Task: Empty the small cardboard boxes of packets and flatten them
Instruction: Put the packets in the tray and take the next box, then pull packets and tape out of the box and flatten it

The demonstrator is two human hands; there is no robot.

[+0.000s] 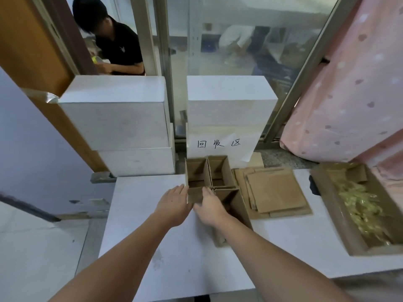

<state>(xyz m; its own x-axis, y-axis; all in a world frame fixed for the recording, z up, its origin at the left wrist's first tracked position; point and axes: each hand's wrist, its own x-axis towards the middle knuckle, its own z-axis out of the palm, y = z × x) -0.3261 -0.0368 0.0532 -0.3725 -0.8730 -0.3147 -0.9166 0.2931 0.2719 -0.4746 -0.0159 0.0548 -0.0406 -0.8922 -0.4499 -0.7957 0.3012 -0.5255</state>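
the white tabletop (178, 247) has broad bare surface on its near and left parts, while its far edge is crowded: two stacked white boxes (122, 118) at far left, a white box with a handwritten paper sign (220, 143) behind the middle, and a pink spotted cloth (353, 88) hanging over the right. four small cardboard boxes (209, 173) stand open-topped in a tight cluster near the far middle edge, their walls touching. just right of them lies a stack of flattened cardboard (277, 192), and well right, at the tabletop's right edge, an open carton (322, 186) holds yellowish clear packets (359, 205).

the left hand (173, 204) has its grip spread, straight fingers laid against the left wall of the near-left small box (195, 196). the right hand (210, 207) reaches over the same box, its grip curled on the box's right rim, thumb towards the near wall. whether that box holds any packets cannot be told. beyond the glass door (239, 40) a person in a black shirt (120, 44) bends over.
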